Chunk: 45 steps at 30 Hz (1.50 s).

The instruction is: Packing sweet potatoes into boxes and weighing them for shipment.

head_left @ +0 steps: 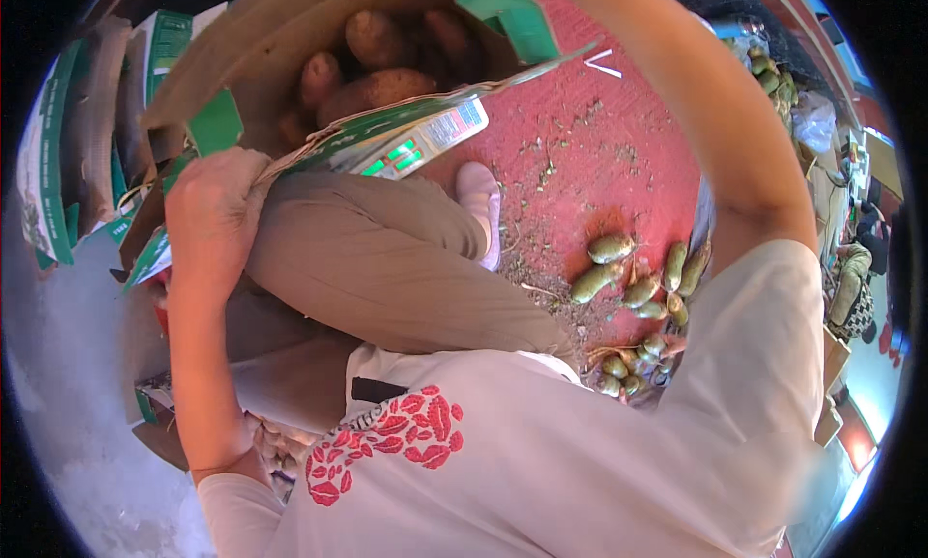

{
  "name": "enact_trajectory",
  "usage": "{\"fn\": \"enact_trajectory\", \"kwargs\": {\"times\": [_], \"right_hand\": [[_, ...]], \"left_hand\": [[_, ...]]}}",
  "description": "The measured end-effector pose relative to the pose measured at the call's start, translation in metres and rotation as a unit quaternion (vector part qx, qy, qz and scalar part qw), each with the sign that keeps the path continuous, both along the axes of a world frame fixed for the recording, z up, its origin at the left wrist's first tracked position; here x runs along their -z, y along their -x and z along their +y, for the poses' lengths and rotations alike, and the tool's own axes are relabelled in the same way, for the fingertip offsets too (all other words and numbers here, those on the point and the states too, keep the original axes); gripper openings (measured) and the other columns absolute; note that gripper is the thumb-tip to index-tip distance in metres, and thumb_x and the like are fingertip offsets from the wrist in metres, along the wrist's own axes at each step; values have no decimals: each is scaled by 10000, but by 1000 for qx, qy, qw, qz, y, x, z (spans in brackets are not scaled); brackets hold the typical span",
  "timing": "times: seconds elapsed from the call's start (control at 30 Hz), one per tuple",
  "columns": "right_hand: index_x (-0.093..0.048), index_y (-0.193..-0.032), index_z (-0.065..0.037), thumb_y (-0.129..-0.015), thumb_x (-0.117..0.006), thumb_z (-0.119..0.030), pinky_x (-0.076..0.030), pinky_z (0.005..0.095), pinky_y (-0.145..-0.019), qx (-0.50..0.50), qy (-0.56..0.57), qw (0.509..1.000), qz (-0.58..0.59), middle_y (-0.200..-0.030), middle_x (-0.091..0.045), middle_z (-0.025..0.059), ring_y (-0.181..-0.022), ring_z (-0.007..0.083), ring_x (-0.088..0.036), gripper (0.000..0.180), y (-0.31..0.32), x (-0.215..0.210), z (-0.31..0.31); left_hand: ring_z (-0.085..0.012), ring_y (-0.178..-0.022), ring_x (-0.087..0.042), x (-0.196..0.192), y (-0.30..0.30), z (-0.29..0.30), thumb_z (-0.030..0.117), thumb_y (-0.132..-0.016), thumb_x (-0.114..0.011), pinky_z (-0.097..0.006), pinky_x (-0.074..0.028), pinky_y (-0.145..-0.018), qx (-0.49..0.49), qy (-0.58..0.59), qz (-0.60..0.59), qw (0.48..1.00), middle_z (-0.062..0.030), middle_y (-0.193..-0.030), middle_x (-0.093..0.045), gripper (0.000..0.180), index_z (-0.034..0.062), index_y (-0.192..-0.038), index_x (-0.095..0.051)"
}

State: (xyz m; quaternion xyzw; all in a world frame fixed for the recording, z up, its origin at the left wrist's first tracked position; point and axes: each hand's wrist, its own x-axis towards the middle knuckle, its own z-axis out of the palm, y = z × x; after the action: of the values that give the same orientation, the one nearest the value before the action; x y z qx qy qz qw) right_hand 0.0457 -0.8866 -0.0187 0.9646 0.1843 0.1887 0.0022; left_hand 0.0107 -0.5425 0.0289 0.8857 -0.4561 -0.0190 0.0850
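L hand (pixel 215 196) clamped on lower-L corner of an open cardboard box (pixel 387 123), knuckles up, back of hand to cam; fingertips hidden, can't tell exact finger placement. R hand out of frame past top edge, can't tell its state.

Box at top ctr, above/beyond the person's knee; long near rim slants lower-L to upper-R, approx diagonal. Opening is twd cam, so inside shows: reddish-brown tubers (pixel 377 38) piled in it, one lying roughly lengthwise along near wall. Outer side of near wall = green/white print. Green flap bits at corners.

Arm pose: L forearm (pixel 205 365) runs nearly straight up from lower-L, wrist just below box corner. R forearm (pixel 696 94) goes up and L from a bent elbow at R, leaving at top edge.

Around: pink shoe (pixel 477 196) on red floor (pixel 580 104), w/ scattered dry debris. Green oblong veg (pixel 610 248) in a loose group, R of brown trousers (pixel 387 258). More green/white cardboard (pixel 58 162) stands far L.
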Motion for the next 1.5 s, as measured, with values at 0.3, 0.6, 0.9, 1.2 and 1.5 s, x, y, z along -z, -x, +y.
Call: {"fn": "enact_trajectory", "kwargs": {"times": [0.3,0.6,0.9,1.2,1.5], "right_hand": [[-632,-758,-28,-751,-661,-280,-476,421,-620,242,-117,954,130,-699,-583,216,-708,381,-593,254,134,-47,-88],[-640,-996,-123,-838,-553,-329,-488,414,-678,382,67,906,168,-890,-637,136,-797,328,-609,274,243,-11,-212],[-627,-949,-134,-856,-499,-340,-483,474,-688,603,64,771,194,-842,-641,172,-804,369,-615,260,393,83,-240],[-540,-1082,-41,-800,-616,-213,-444,421,-805,421,-4,905,63,-1006,-583,168,-917,337,-554,339,277,26,-145],[-538,-1058,-35,-748,-658,-133,-412,413,-863,186,-128,969,104,-1099,-555,150,-1001,346,-519,347,222,48,28]], "left_hand": [[-265,-665,-528,-31,27,-100,90,-689,-570,-356,-414,-627,165,13,-32,986,-95,-668,-510,37,62,-703,-549],[-275,-618,-594,65,78,-220,113,-637,-568,-386,-466,-585,312,107,96,939,-87,-624,-576,43,94,-607,-543],[-263,-710,-606,50,62,-235,122,-712,-566,-394,-460,-669,250,117,93,957,-83,-718,-620,55,88,-709,-609],[-227,-890,-601,-42,-5,-85,75,-820,-561,-318,-454,-812,1,219,32,975,-100,-941,-646,146,39,-942,-634],[-146,-831,-611,3,42,129,82,-876,-525,-251,-461,-759,-402,279,35,871,-98,-886,-656,142,-5,-928,-625]]}}
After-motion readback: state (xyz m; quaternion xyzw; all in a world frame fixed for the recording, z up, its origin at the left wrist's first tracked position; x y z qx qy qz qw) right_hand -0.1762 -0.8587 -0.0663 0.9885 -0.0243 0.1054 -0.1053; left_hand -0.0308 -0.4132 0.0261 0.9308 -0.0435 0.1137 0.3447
